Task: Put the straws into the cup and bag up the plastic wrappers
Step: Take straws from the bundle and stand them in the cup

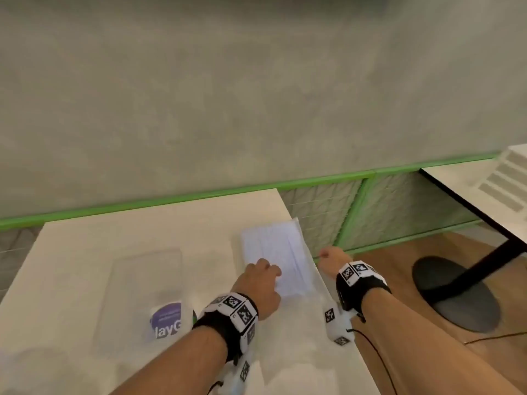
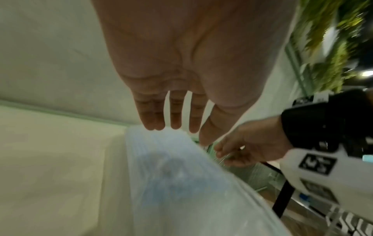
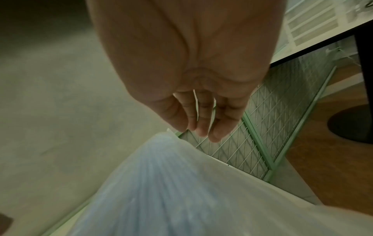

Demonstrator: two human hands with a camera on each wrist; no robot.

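Note:
A flat pack of wrapped straws (image 1: pixel 278 246), pale blue-white, lies at the right edge of the white table (image 1: pixel 114 246). My left hand (image 1: pixel 263 273) rests on its near left corner, and the fingers (image 2: pixel 175 121) show straight above the pack (image 2: pixel 171 167) in the left wrist view. My right hand (image 1: pixel 330 258) hovers just past the table's right edge beside the pack. Its fingers (image 3: pixel 203 127) hang loosely over the pack's (image 3: pixel 161 183) far corner and hold nothing that I can make out. A clear plastic bag (image 1: pixel 145 280) with a purple label (image 1: pixel 168 320) lies flat to the left. No cup is in view.
A green-framed wire mesh fence (image 1: pixel 370 218) runs behind and to the right of the table. Another white table (image 1: pixel 467 178) on a black pedestal base (image 1: pixel 456 295) stands at the right on a wooden floor. A grey wall fills the background.

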